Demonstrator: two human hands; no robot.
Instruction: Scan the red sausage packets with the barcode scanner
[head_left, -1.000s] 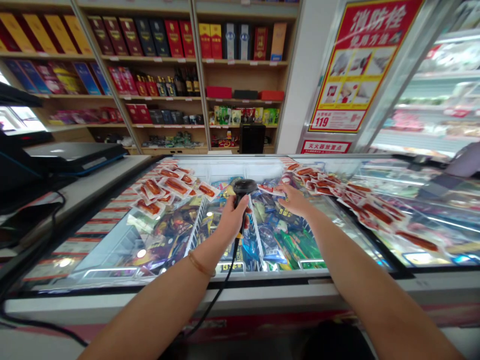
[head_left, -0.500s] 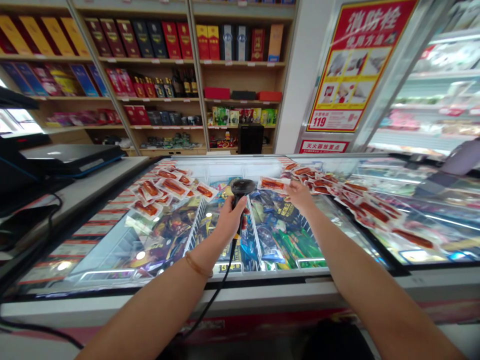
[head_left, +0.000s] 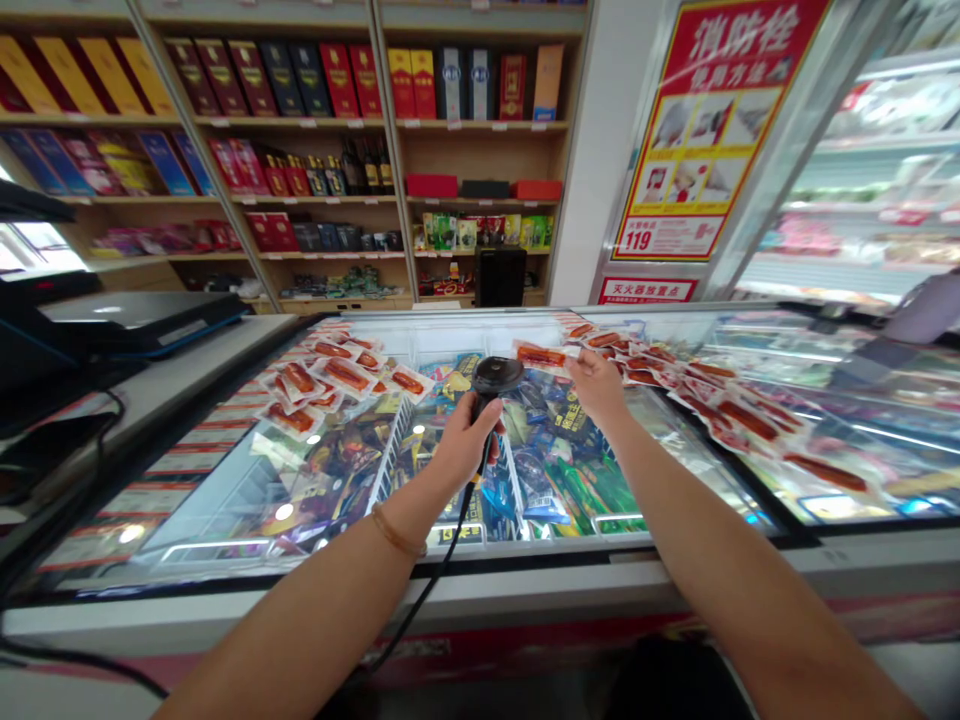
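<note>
Centre of view: 1 handheld scanner (head_left: 496,374). 6 o'clock: 1 left hand (head_left: 466,440). 3 o'clock: 1 right hand (head_left: 596,386), 1 packet (head_left: 541,355). 2 o'clock: 1 poster (head_left: 720,150) bearing 6 pictured panels (head_left: 712,120). 12 o'clock: 6 upright boxes (head_left: 480,85) above 3 flat boxes (head_left: 484,189). Between 10 and 11 o'clock: 7 dark and red boxes (head_left: 285,80). 10 o'clock: 4 yellow box fronts (head_left: 72,75).

The scanner (head_left: 498,375) looks smooth, hard plastic; the packet (head_left: 541,355) at its 2 o'clock, glossy clear plastic; the freezer top (head_left: 225,490), shiny glass; the shelves (head_left: 480,153) at 12 o'clock, matt wood
</note>
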